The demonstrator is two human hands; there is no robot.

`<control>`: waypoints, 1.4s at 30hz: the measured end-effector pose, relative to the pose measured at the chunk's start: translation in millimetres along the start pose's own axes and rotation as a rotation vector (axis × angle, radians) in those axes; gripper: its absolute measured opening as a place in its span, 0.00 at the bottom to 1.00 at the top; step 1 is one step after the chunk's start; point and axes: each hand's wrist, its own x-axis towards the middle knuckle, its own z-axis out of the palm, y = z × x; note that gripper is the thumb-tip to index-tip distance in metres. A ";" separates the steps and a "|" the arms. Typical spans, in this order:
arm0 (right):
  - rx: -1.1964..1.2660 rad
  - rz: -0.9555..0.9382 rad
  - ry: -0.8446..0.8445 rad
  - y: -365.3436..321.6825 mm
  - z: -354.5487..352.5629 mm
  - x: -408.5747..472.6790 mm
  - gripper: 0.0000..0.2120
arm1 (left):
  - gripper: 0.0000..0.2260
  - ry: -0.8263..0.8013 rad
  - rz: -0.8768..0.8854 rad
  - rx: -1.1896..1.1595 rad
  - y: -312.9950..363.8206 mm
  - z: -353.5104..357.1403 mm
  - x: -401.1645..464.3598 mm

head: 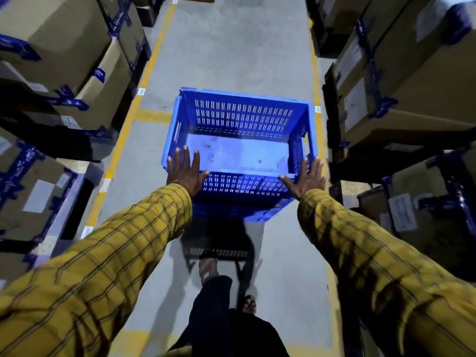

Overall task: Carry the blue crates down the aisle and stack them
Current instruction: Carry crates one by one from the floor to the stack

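An empty blue slotted crate hangs in the air in front of me, above the aisle floor, casting a dark shadow below. My left hand presses flat on its near left corner, fingers straight and spread along the left wall. My right hand presses flat on the near right corner, fingers straight, thumb lying along the near rim. The crate is carried between my two palms. Both arms wear yellow checked sleeves.
Cardboard boxes with blue tape fill racks on the left and right of a narrow grey aisle edged with yellow lines. My legs and sandalled feet show below the crate.
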 end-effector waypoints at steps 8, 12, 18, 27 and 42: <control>-0.008 -0.035 -0.158 19.1 31.0 -102.6 0.46 | 0.37 -0.305 0.229 -0.124 12.4 -3.8 -71.7; 0.037 -0.006 -0.144 31.1 37.5 -149.6 0.45 | 0.38 -0.287 0.264 -0.126 20.2 -7.4 -105.6; 0.052 0.118 -0.111 52.5 44.0 -208.2 0.45 | 0.39 -0.236 0.409 -0.025 40.2 -12.3 -127.8; 0.165 0.315 0.150 40.6 35.7 -276.0 0.44 | 0.38 -0.137 0.761 -0.036 52.9 -44.1 -135.6; 0.424 0.766 0.375 38.4 103.6 -460.9 0.42 | 0.40 -0.290 1.220 0.007 116.6 -31.6 -189.3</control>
